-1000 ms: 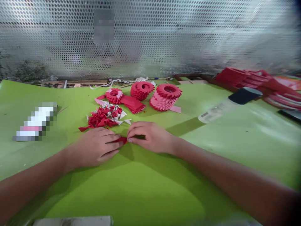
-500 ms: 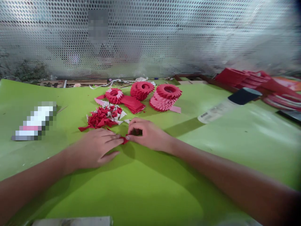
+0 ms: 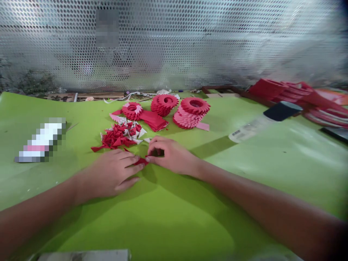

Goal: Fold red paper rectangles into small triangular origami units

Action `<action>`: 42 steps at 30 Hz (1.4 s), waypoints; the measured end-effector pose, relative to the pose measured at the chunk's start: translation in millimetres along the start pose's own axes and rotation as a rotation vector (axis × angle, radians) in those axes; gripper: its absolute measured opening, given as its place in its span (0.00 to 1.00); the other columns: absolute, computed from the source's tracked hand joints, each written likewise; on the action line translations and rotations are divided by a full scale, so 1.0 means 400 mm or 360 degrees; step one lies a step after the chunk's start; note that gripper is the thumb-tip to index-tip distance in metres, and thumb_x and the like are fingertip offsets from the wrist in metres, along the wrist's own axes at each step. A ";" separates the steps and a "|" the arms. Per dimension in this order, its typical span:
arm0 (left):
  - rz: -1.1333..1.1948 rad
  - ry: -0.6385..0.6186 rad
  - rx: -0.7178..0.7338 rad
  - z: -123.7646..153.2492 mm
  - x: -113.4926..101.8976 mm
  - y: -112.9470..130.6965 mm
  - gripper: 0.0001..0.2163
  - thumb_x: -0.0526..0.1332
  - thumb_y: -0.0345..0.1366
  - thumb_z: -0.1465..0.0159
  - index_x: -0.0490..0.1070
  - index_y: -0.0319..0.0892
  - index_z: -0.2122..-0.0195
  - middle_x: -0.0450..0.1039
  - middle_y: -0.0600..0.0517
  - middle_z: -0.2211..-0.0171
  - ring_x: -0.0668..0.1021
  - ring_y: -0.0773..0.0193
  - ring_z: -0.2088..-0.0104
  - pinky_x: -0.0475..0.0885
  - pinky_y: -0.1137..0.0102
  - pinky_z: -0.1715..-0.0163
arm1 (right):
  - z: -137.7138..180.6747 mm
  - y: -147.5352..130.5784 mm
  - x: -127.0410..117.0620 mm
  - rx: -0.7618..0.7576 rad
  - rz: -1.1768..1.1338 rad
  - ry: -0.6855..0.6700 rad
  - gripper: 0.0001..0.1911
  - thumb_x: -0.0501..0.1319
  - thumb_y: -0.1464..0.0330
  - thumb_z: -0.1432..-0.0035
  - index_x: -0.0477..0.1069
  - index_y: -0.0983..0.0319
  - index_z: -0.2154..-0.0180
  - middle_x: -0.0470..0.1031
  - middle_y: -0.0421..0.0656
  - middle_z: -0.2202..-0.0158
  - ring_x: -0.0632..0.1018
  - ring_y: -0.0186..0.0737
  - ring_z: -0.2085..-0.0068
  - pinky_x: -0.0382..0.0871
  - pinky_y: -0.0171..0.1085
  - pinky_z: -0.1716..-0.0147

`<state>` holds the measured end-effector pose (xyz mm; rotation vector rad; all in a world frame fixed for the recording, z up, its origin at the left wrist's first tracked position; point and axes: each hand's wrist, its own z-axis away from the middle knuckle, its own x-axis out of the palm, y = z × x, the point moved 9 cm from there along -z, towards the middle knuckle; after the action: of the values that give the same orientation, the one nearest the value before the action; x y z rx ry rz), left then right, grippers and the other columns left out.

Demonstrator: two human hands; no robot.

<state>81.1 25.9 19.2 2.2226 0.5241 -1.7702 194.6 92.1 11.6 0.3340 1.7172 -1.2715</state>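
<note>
A small piece of folded red paper [image 3: 141, 161] lies low over the green table between my hands. My right hand [image 3: 167, 154] pinches its right end between thumb and forefinger. Palm down, my left hand [image 3: 111, 172] rests with its fingers stretched out, their tips touching the left part of the paper and partly hiding it. Just beyond my left hand is a pile of red and white folded paper triangles [image 3: 118, 136]. Behind the pile sits a stack of flat red paper slips [image 3: 154, 120].
Farther back stand a small red and pink paper ring [image 3: 132, 110], a red ring stack [image 3: 164, 105] and a taller pink and red one [image 3: 191, 113]. To the right is a dark-capped bottle [image 3: 255, 127]. Red paper bundles [image 3: 282, 91] lie at the back right, before a perforated metal screen [image 3: 174, 47].
The fingers of my left hand have shifted slightly, and more of the red paper shows between them. My right hand keeps its pinch in the same place.
</note>
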 end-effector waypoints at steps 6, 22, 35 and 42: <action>-0.0010 -0.0013 0.0007 -0.001 0.001 0.003 0.16 0.54 0.40 0.26 0.76 0.40 0.46 0.80 0.43 0.51 0.81 0.53 0.54 0.76 0.56 0.53 | 0.001 -0.002 -0.002 -0.0001 0.0011 0.0007 0.07 0.68 0.66 0.39 0.75 0.63 0.67 0.76 0.42 0.60 0.75 0.37 0.64 0.65 0.37 0.64; 0.0169 -0.0053 -0.0273 -0.008 0.006 -0.010 0.14 0.55 0.38 0.27 0.79 0.43 0.50 0.80 0.45 0.52 0.80 0.54 0.56 0.77 0.57 0.56 | 0.025 -0.027 0.026 -0.0226 0.0310 0.0009 0.12 0.58 0.62 0.31 0.68 0.60 0.51 0.71 0.50 0.49 0.75 0.48 0.51 0.71 0.49 0.52; 0.0048 0.0053 -0.0095 0.001 -0.010 -0.005 0.14 0.54 0.36 0.27 0.77 0.42 0.47 0.79 0.44 0.50 0.79 0.53 0.52 0.76 0.55 0.52 | 0.023 -0.019 0.022 -0.0294 0.0165 -0.0118 0.12 0.59 0.61 0.32 0.70 0.61 0.52 0.73 0.49 0.51 0.75 0.47 0.52 0.70 0.49 0.52; 0.0215 0.0386 -0.0281 0.025 -0.050 -0.047 0.22 0.51 0.38 0.27 0.74 0.42 0.77 0.73 0.53 0.81 0.72 0.66 0.80 0.68 0.70 0.79 | 0.016 0.001 0.000 -0.0113 -0.0291 -0.0051 0.11 0.62 0.60 0.34 0.73 0.61 0.62 0.74 0.42 0.65 0.72 0.37 0.68 0.65 0.36 0.69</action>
<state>60.4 36.5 36.8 2.3000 0.5413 -1.3432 198.0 86.5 11.2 0.1164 1.7929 -1.3350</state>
